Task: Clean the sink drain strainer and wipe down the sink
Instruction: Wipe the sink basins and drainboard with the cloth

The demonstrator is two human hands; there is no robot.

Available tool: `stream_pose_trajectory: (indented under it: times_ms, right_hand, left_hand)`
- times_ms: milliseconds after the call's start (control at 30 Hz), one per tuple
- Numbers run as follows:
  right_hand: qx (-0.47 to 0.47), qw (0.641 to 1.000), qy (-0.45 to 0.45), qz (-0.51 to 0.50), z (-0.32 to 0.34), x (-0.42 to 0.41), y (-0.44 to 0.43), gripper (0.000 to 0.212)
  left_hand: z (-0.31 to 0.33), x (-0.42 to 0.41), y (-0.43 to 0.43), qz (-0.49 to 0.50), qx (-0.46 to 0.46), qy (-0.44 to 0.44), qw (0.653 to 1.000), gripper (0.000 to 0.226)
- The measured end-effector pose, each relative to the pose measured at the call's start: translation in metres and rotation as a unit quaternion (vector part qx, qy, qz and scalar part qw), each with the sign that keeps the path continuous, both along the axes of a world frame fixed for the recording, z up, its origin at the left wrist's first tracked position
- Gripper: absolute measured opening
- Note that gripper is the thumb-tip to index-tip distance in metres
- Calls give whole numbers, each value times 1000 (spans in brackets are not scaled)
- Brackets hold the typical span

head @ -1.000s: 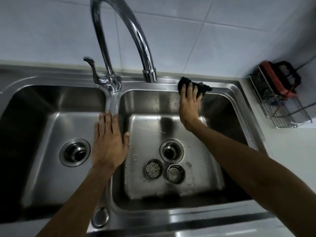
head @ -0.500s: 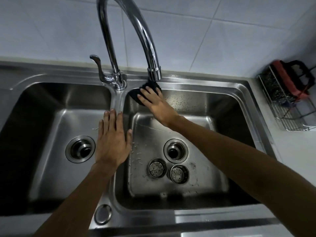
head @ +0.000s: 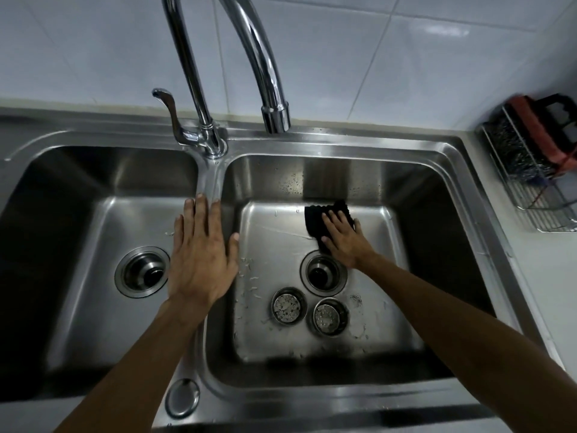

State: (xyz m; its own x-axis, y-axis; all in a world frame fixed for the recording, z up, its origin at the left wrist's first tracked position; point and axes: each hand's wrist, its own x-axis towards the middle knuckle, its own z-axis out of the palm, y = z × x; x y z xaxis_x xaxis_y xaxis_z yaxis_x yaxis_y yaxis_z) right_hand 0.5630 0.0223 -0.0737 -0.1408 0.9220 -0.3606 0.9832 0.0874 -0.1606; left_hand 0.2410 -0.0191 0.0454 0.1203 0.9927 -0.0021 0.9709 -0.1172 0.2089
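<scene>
**A:** In the head view, where is the person's right hand (head: 343, 240)?

**B:** It is down in the right basin (head: 437, 245) of the steel sink (head: 343, 142), lying flat on a black cloth (head: 315, 218). The fingers are straight and slightly spread. They press the cloth against the basin floor near the back wall, and nothing is pinched.

**A:** And the strainers?

**B:** Both are out of their drains and lie on the floor of that same basin. The left strainer (head: 286, 306) and the right strainer (head: 329, 315) sit just beside each other, on the near side of the open drain (head: 323, 271). The near corner of the cloth reaches that drain's rim. The hand is apart from both strainers.

**A:** What is the left hand (head: 199, 254) doing?

**B:** It rests palm down on the divider (head: 212, 179) between the two basins and holds nothing. The fingers are straight and mostly pressed together, with the thumb angled out toward the right basin.

**A:** Anything else around?

**B:** The left basin (head: 93, 232) has its own drain (head: 142, 271). The faucet (head: 259, 57) arches over the right basin's back rim, and its lever (head: 170, 114) points left. Droplets and small pale bits dot the right basin's floor near the left hand. A wire rack (head: 530, 189) stands on the white surface (head: 555, 276) to the right. It holds something dark and something red, too blurred to name.
</scene>
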Motion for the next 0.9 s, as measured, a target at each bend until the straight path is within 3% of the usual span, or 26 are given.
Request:
stream_pose_trajectory:
  times_ms: [100, 267, 633, 800, 900]
  right_hand:
    - [49, 998, -34, 23, -7, 7, 2, 58]
    - [46, 998, -23, -39, -23, -16, 6, 66]
    - [19, 1000, 9, 17, -31, -189, 25, 69]
    - [41, 996, -7, 77, -23, -138, 24, 66]
    - [31, 998, -30, 43, -19, -79, 17, 67]
  left_hand:
    - [0, 0, -1, 0, -1, -6, 1000, 71]
    - [0, 2, 0, 1, 1, 2, 1000, 71]
    - [1, 1, -1, 13, -4, -7, 1000, 69]
    - [-1, -3, 0, 14, 4, -36, 999, 67]
    - [-6, -6, 1, 9, 10, -37, 999, 69]
